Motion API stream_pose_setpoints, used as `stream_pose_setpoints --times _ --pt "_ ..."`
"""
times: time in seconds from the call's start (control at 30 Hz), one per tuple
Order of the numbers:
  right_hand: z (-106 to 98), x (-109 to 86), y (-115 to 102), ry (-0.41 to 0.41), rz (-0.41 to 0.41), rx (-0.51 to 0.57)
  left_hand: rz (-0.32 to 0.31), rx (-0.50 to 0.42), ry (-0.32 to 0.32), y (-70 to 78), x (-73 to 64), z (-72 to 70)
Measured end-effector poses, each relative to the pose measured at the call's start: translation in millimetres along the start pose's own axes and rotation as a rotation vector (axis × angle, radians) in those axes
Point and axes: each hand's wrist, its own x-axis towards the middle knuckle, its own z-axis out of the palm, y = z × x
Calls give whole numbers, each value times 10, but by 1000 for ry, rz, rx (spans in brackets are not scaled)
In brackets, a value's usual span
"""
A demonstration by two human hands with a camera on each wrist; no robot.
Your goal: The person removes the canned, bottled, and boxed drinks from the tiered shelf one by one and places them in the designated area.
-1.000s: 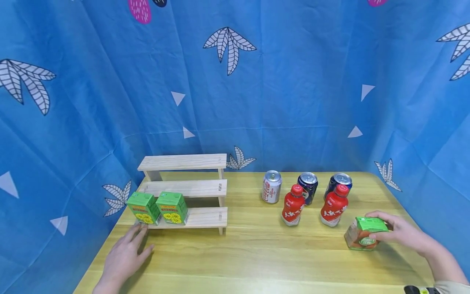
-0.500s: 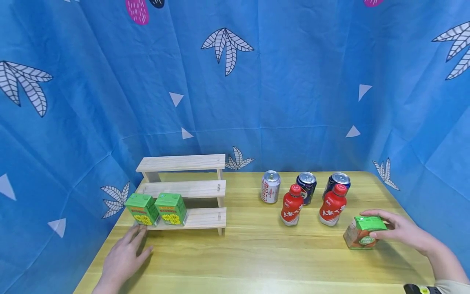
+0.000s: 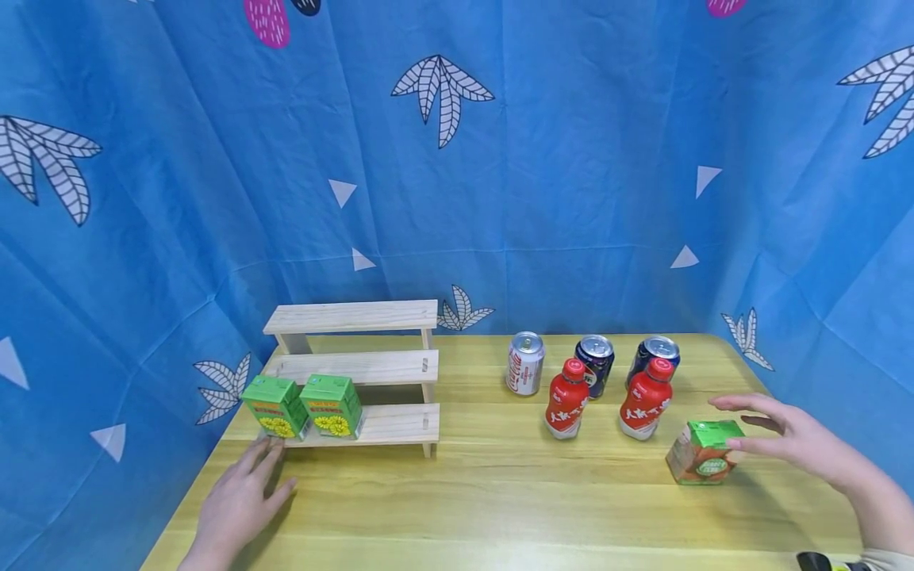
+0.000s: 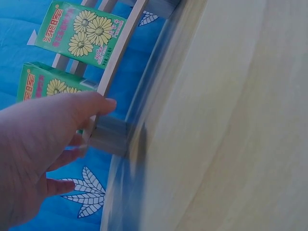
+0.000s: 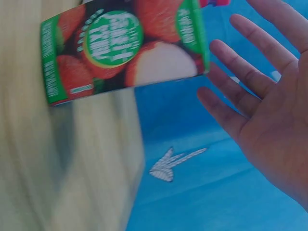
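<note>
On the right of the table a red-and-green juice carton (image 3: 703,453) stands upright, its fruit-printed side facing the right wrist view. Just apart from it, my right hand (image 3: 800,438) has its fingers spread, and the right wrist view shows nothing in the hand (image 5: 274,86). My left hand (image 3: 239,496) rests with loosely extended fingers at the front left corner of a three-step wooden rack (image 3: 400,424). Two green drink cartons with yellow flowers, the left carton (image 3: 274,406) and the right carton (image 3: 332,406), stand on its lowest step. Some left fingertips are hidden in the left wrist view.
Two red bottles, one bottle (image 3: 567,400) left of the other bottle (image 3: 647,400), stand mid-table. Behind them are a white cola can (image 3: 524,365) and two dark blue cans, a middle can (image 3: 596,363) and a right can (image 3: 654,355). Blue cloth (image 3: 571,159) surrounds the table.
My right hand has let go of the red-and-green carton and drawn slightly to the right, its fingers opening. The carton stays in place. My left hand has not visibly moved.
</note>
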Motion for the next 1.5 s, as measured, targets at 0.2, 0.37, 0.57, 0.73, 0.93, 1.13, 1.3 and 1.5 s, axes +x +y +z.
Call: stream_pose_setpoints --times 0.2,0.37,0.57,0.73,0.93,1.13,1.3,1.5 --pt "-41 21 -159 15 -47 -34 14 -4 29 -4 -7 0" --pt "-44 53 -362 31 -26 -58 10 -11 33 -8 -6 -7" --pt "0 118 -622 75 -8 -154 11 -14 38 -12 3 -14" --pt "119 206 -824 133 -98 -220 4 -12 27 -6 -6 -18" --pt "352 289 -1043 240 -203 -262 2 -14 23 -1 -10 -17" --pt "574 413 -1144 308 -367 -280 17 -13 47 -2 -11 2" --pt "752 524 -1183 332 -448 -330 12 -13 30 -6 -12 9" --pt "976 643 -1248 350 -451 -425 -8 -9 -10 -13 -1 16"
